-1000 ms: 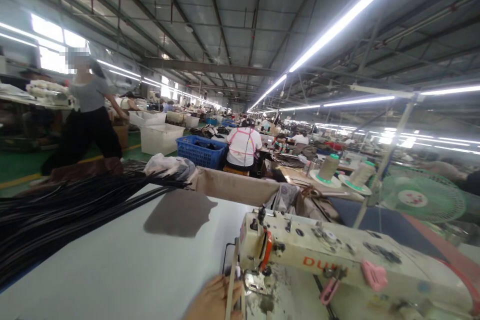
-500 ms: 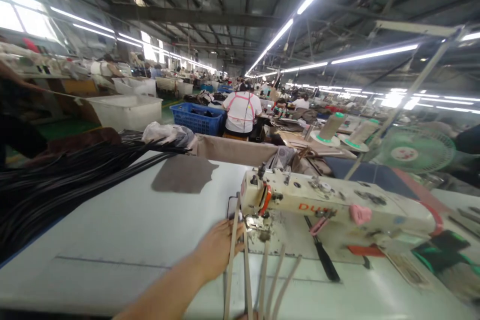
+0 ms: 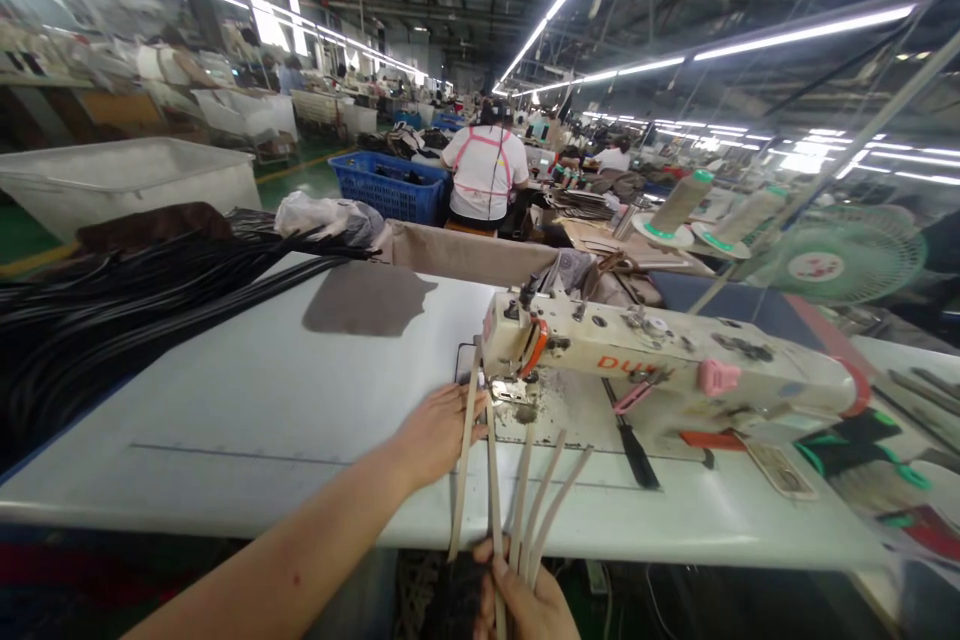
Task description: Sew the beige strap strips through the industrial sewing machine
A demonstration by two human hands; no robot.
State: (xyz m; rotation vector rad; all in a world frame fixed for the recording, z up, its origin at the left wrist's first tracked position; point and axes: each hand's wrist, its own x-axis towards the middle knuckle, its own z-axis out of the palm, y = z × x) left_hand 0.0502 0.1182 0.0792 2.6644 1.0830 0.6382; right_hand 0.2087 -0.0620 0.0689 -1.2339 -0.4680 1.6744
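Note:
My left hand (image 3: 435,435) lies palm down on the white table beside the sewing machine's needle area. Its fingers are stretched out and the thumb is apart from them. One narrow beige strip (image 3: 463,475) runs across these fingers, up to the machine head. Another beige strip (image 3: 493,480) passes by the fingertips. At the table's front edge, my right hand (image 3: 532,605) is closed around several beige strips, whose loose ends (image 3: 553,480) fan out over the table. A dark piece (image 3: 450,595) hangs beside the right hand; its kind is unclear.
The sewing machine (image 3: 660,370) stands on the right of the table, with a black-handled tool (image 3: 637,455) in front of it. A brown leather piece (image 3: 367,300) and a bundle of black strips (image 3: 150,350) lie left. Beyond are a blue crate (image 3: 390,188), a seated person (image 3: 484,170) and a green fan (image 3: 847,255).
The view has tilted down, bringing my right hand and the table's front edge into sight. My left hand keeps its place by the needle. A person's arm at far left has left the view.

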